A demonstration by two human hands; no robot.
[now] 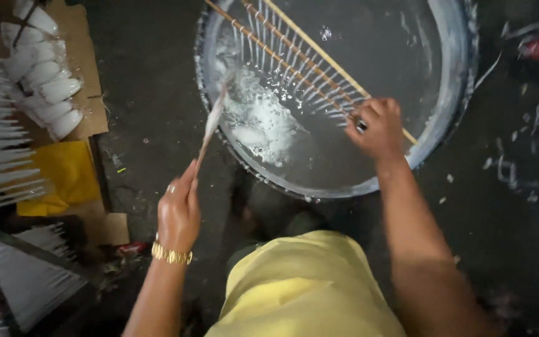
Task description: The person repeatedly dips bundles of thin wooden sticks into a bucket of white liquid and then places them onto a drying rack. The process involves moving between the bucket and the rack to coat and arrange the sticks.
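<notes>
the right hand [378, 128] grips a wooden rack of thin white candles [294, 68] over the round basin of pale liquid wax [450, 37], while the left hand [179, 209] clasps a wax-crusted stirring stick [213, 125] at the basin's rim.

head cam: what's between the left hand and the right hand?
In the head view, between the left hand and right hand lies the near rim of the round basin, holding grey liquid and white foam.

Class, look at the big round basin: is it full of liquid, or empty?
Holding liquid, not empty: the big round grey basin shows a dark glossy surface with white lumps floating near the thin white hanging candles. Depth cannot be told.
</notes>
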